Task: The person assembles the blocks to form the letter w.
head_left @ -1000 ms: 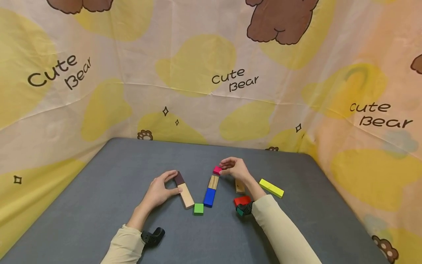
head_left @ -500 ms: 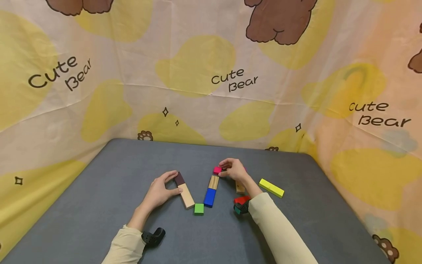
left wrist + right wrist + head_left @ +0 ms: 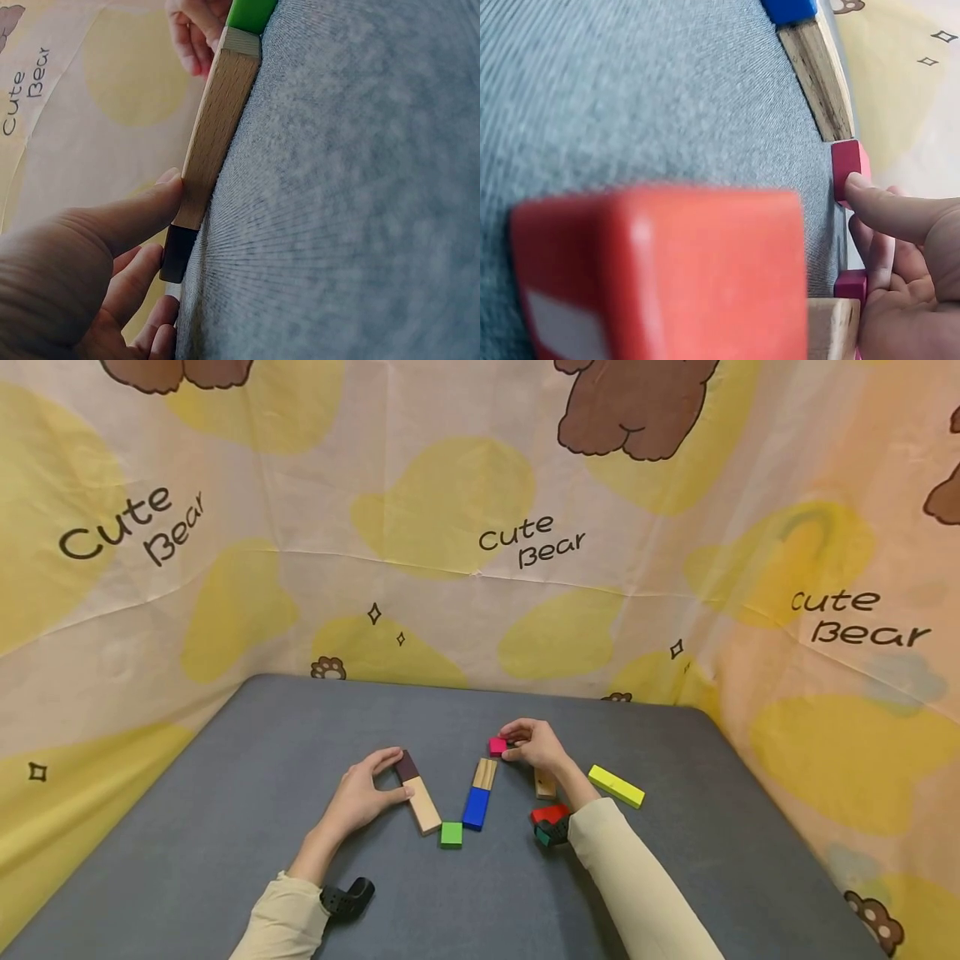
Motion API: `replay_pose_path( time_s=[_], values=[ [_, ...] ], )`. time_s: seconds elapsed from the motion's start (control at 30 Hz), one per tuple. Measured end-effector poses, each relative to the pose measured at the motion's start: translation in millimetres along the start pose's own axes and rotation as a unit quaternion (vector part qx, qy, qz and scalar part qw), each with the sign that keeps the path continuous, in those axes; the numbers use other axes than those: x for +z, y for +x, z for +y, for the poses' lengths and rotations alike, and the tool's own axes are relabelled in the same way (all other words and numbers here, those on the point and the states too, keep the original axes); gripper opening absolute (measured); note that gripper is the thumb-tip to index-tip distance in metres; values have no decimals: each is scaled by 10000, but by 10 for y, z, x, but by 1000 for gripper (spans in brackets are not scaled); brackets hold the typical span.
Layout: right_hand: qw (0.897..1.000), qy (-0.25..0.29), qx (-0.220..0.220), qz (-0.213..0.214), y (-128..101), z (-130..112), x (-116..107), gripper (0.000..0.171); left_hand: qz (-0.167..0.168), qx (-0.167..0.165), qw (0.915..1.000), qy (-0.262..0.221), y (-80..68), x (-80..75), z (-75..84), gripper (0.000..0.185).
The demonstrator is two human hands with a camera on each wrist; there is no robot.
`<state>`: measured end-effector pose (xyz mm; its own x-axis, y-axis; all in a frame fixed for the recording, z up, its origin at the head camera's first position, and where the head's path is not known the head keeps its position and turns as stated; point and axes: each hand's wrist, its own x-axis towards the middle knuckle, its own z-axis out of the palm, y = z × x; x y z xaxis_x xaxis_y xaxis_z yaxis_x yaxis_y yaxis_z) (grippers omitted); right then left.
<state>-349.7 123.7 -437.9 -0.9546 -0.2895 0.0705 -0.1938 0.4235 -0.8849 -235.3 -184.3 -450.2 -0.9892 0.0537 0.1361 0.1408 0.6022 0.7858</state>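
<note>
Right hand: my right hand [image 3: 534, 745] pinched the small pink block [image 3: 497, 746] between thumb and fingertips, just past the far end of the wood-and-blue bar [image 3: 477, 795].
Left hand: my left hand [image 3: 365, 793] curled round the dark end of the tan bar [image 3: 418, 792], thumb [image 3: 142, 212] flat on its side, holding it against the worktop [image 3: 225, 793].
How I judged the step: the pink block wanted sliding flush to the bar's end, low and slow, with the left hand bracing so the row of pieces did not skew.
Blocks: painted wood, square-edged, smooth faces; the tan bar showed bare grain, with a green cube [image 3: 451, 833] touching its near end.
Nearby: a red block [image 3: 551, 814] and a plain wooden piece [image 3: 545, 783] lay under my right wrist, a yellow bar [image 3: 617, 786] apart to the right.
Surface: grey, finely woven fabric, matte, giving some grip.
Backdrop: creased cloth printed with bears and yellow blotches.
</note>
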Motion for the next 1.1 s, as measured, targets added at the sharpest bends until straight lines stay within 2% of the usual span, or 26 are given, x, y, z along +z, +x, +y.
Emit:
replay_pose_path(
  time_s=[0.1, 0.53, 0.87, 1.1],
  values=[
    [10000, 89, 10, 8, -1, 18, -1, 32, 13, -2, 10000, 0, 1, 1, -1, 72],
    [9993, -147, -303, 173, -60, 45, 44, 28, -11, -2, 10000, 42, 4, 11, -25, 73],
    [9989, 46, -459, 116, -43, 83, 47, 28, 10, 77, 9999, 71, 11, 9, -31, 72],
    [9989, 198, -374, 190, -54, 71, 39, 30, 16, 136, 9999, 62, 18, 6, -37, 72]
  ],
)
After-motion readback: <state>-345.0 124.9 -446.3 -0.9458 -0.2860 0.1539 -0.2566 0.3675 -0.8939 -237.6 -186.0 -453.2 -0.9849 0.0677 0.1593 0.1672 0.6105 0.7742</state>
